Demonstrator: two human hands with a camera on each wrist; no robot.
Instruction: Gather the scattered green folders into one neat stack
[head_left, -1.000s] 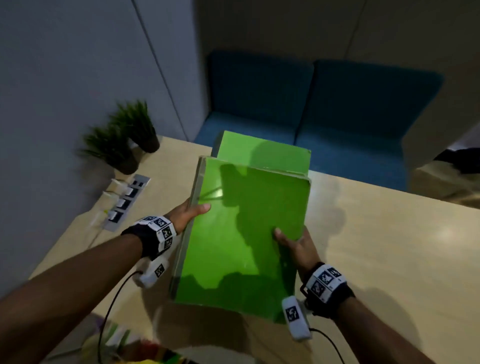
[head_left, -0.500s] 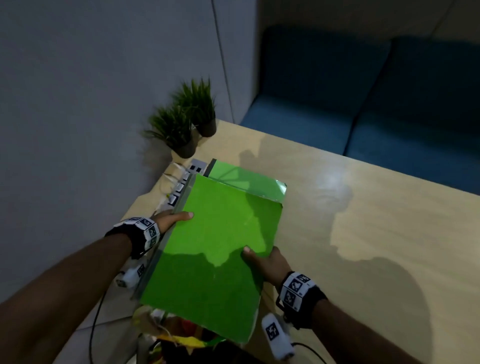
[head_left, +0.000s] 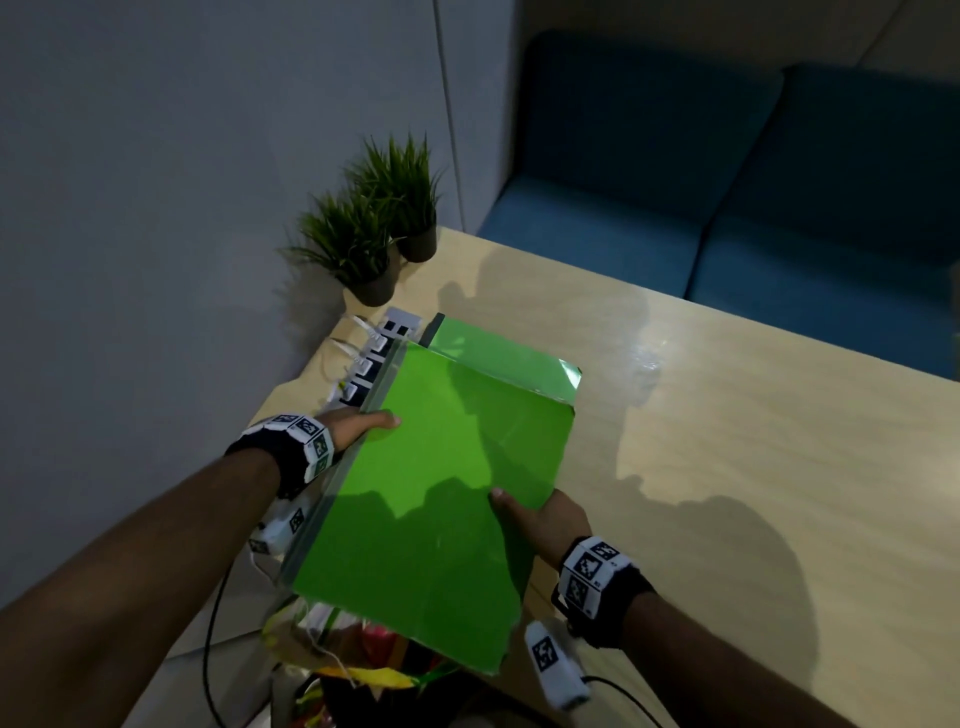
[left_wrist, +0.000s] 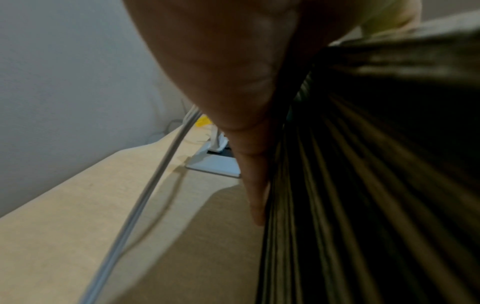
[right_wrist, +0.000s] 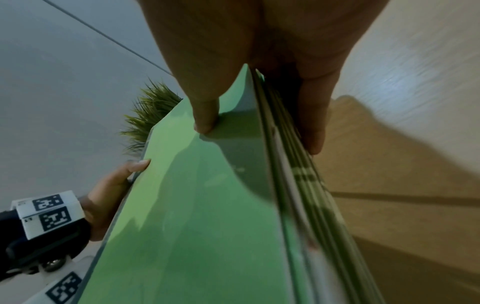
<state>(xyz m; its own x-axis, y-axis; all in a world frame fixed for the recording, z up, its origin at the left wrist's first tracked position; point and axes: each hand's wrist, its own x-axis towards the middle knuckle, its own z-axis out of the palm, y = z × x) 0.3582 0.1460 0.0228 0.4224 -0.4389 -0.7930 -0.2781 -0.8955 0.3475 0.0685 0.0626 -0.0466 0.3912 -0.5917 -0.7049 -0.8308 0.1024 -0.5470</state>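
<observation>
A stack of several green folders (head_left: 436, 499) is held above the table's left end, its near end over the table edge. My left hand (head_left: 358, 423) grips the stack's left side, thumb on top and fingers underneath. My right hand (head_left: 540, 514) grips the right side the same way. In the right wrist view the thumb lies on the top cover (right_wrist: 187, 205) and fingers run under the layered edges (right_wrist: 301, 176). One lower folder (head_left: 498, 358) sticks out at the far end. The left wrist view shows my fingers (left_wrist: 253, 176) along the dark folder edges (left_wrist: 363, 185).
Two small potted plants (head_left: 374, 228) stand at the table's far left corner by the grey wall. A white power strip (head_left: 374, 358) with plugs and cables lies just left of the stack. The wooden table (head_left: 753, 467) stretches right. A blue sofa (head_left: 727, 182) stands behind it.
Both hands have carried the stack leftward and nearer, towards the power strip and plants at the table's left end. The grip on both sides is the same.
</observation>
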